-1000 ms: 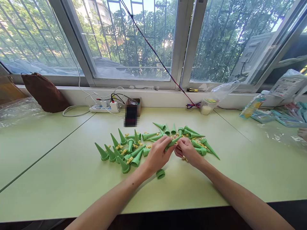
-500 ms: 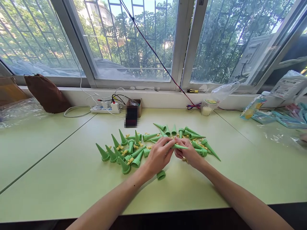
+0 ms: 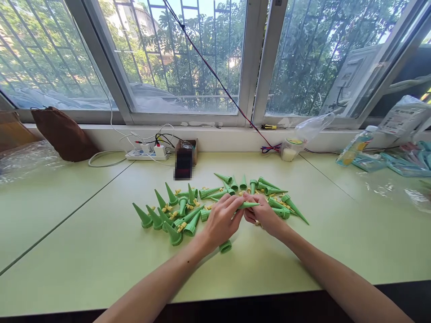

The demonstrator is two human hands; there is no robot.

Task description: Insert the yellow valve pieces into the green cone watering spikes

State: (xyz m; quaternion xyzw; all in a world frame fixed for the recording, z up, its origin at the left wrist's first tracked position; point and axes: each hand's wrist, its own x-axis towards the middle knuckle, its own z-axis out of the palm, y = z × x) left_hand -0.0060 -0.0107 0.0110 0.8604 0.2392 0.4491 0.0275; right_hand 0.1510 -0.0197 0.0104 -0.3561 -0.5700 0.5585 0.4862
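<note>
Along the back of the surface (image 3: 84, 260) sat a brown bag (image 3: 64, 135), a white power strip (image 3: 148, 157), a small box (image 3: 195, 154) and, farther right, a capped bottle (image 3: 356, 147).

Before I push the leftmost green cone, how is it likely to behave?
The leftmost green cone probably slides before tipping, since it stands on its wide end. Similar cones lying nearby look hollow, so it may feel light.

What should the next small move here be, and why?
Probably a slight turn of the green cone by the left hand, to bring its tip clear of the right hand. The left hand holds the cone, whose tip points across the right hand in this view. The right hand is curled close beside it; whether it grips anything is hidden.
</note>
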